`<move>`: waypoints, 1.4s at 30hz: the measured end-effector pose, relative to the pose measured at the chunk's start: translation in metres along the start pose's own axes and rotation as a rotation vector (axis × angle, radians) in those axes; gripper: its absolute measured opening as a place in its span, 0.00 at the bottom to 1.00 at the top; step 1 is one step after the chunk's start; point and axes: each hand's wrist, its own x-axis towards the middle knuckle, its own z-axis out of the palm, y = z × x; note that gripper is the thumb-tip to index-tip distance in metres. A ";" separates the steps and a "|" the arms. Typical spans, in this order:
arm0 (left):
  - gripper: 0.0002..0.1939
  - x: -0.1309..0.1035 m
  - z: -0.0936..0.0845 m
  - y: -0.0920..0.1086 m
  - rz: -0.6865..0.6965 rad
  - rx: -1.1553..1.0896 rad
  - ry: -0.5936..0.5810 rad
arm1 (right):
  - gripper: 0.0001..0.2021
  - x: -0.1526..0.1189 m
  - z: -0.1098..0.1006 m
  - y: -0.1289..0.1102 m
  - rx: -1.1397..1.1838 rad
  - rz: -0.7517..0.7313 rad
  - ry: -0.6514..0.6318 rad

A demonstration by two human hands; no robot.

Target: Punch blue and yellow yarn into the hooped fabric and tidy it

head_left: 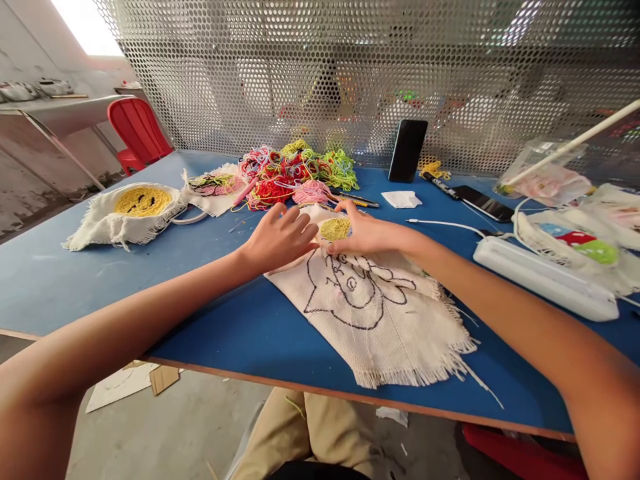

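A cream embroidery cloth point(395, 333) with a fringed edge lies on the blue table and shows a black outlined cartoon figure. At its far end, a yellow stitched patch point(336, 229) sits between my hands. My right hand point(364, 230) grips the cloth with thumb and index finger around the right side of this patch. My left hand point(283, 235) is at the cloth's left edge, its fingers curled and thumb near the cloth. What the left fingertips pinch is partly hidden. Loose thread trails over the cloth.
Behind my hands lies a tangled heap of coloured yarn point(295, 170). A yellow smiley embroidery point(143, 201) lies left. A phone point(407, 151) leans against the perforated metal screen point(250, 87). Rightward are a flat phone point(483, 203), a white lamp-like bar point(545, 277) and a cable.
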 end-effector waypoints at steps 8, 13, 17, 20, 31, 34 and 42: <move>0.09 -0.002 -0.001 0.005 0.030 -0.004 0.019 | 0.47 0.001 0.001 0.002 0.021 0.007 -0.003; 0.11 -0.001 0.003 0.003 0.006 -0.020 -0.014 | 0.49 0.000 0.000 0.002 0.032 0.009 -0.019; 0.09 0.001 0.004 0.003 -0.012 -0.009 -0.043 | 0.49 0.000 0.001 0.001 0.029 0.007 -0.006; 0.09 0.003 0.002 0.003 -0.061 0.000 -0.058 | 0.52 0.000 0.002 0.001 0.022 -0.003 0.001; 0.11 0.000 0.003 0.007 -0.022 0.029 -0.040 | 0.54 -0.002 0.000 -0.002 0.016 -0.003 -0.009; 0.11 -0.001 0.004 0.007 -0.016 0.023 -0.023 | 0.54 -0.001 -0.001 -0.001 0.016 -0.014 -0.006; 0.09 0.000 0.001 0.005 0.021 0.038 0.074 | 0.57 0.003 -0.001 0.005 0.041 -0.010 -0.022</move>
